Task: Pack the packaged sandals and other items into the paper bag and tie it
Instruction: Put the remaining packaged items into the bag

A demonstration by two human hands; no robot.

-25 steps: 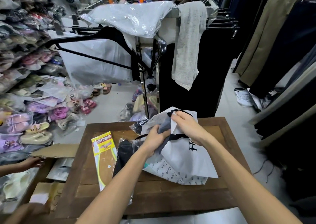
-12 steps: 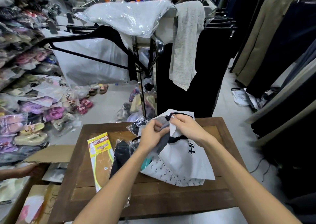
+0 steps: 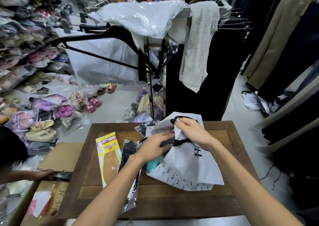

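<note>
Since a second ago our left hand (image 3: 156, 148) has pushed the dark grey cloth bundle (image 3: 166, 143) deeper into the white printed paper bag (image 3: 191, 163) on the wooden counter (image 3: 172, 200); our right hand (image 3: 190, 132) pinches the bag's rim, holding its mouth open.

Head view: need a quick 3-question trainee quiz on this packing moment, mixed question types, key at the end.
1. True or false: the yellow insole pack is already inside the paper bag.
2. Multiple choice: what does the right hand grip? A) the edge of the paper bag's opening B) the black hanger C) the cardboard box
3. Fill in: the left hand pushes a dark item into the bag's ____.

Key: 1 false, it lies flat on the wooden table, left of the bag. 2 A. 3 opening.
</note>
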